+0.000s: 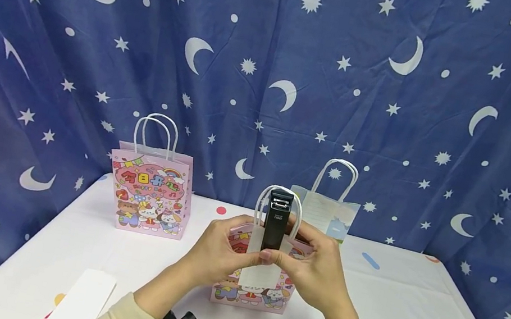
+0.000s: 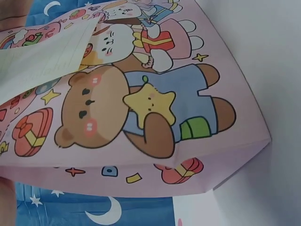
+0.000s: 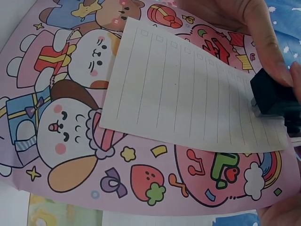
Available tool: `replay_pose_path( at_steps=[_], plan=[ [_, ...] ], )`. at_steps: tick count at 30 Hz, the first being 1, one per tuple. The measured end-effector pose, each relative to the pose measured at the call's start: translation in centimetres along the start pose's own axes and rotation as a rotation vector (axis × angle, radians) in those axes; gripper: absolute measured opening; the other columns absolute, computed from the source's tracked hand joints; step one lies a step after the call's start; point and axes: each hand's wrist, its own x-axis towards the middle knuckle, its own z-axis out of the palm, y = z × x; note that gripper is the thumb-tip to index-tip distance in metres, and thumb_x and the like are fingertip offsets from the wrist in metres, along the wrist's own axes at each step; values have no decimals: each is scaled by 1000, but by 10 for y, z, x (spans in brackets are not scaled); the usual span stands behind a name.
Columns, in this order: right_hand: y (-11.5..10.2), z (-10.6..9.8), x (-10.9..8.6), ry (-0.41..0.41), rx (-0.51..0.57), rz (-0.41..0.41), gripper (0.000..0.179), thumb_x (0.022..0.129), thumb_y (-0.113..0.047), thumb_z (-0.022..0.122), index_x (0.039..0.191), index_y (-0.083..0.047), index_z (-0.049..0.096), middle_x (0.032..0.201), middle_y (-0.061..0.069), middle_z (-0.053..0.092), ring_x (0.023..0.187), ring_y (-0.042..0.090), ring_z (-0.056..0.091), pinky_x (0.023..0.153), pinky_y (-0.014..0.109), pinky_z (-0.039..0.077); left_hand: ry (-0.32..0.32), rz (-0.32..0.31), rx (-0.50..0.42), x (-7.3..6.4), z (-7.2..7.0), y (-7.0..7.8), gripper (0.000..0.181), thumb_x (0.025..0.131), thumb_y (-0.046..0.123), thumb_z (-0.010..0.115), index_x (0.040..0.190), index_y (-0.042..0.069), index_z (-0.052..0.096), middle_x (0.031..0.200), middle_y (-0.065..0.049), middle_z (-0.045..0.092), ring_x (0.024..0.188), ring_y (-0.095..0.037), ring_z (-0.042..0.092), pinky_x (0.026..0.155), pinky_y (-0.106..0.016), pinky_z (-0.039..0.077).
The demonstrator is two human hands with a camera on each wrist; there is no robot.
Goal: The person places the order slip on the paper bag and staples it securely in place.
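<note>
A black stapler (image 1: 277, 223) stands upright at the top edge of a pink cartoon paper bag (image 1: 222, 294), between its white rope handles. A lined sheet of paper (image 1: 259, 279) lies against the bag's front, its upper end at the stapler. My left hand (image 1: 216, 244) and right hand (image 1: 321, 267) grip the stapler and bag top from both sides. Both thumbs meet at the stapler's lower end; the other fingers are mostly hidden behind the bag. In the right wrist view, the stapler (image 3: 273, 94) overlaps the paper's (image 3: 174, 89) edge.
Another pink bag (image 1: 152, 192) stands at the back left. Behind my right hand is a pale bag (image 1: 328, 212) with a lined sheet on its front. A white flat piece (image 1: 82, 300) lies at the front left. A star-and-moon curtain (image 1: 271, 71) hangs behind the table (image 1: 394, 304).
</note>
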Motion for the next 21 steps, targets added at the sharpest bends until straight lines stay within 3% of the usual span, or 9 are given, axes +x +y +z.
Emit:
replay_pose_path(
  at_steps=[6, 15, 21],
  plan=[
    [1, 1, 1, 8, 4, -16, 56, 77, -17, 93, 129, -18, 72, 121, 1, 76, 114, 19, 73, 94, 30, 59, -9, -18, -17, 0, -2, 0, 49, 86, 20, 86, 131, 25, 66, 115, 0, 77, 97, -13, 76, 84, -28, 62],
    [1, 5, 0, 52, 53, -35, 53, 78, -6, 90, 127, -12, 73, 120, 5, 77, 110, 20, 75, 90, 29, 60, 18, 69, -8, 0, 1, 0, 42, 89, 18, 83, 128, 16, 68, 113, -7, 79, 94, -14, 78, 79, -30, 63],
    [1, 5, 0, 47, 73, -21, 54, 79, -6, 90, 129, -9, 72, 122, 8, 75, 111, 23, 75, 89, 30, 61, 16, 49, -6, 0, 1, 1, 43, 89, 20, 83, 129, 17, 68, 115, -5, 78, 96, -13, 78, 80, -29, 63]
  ],
)
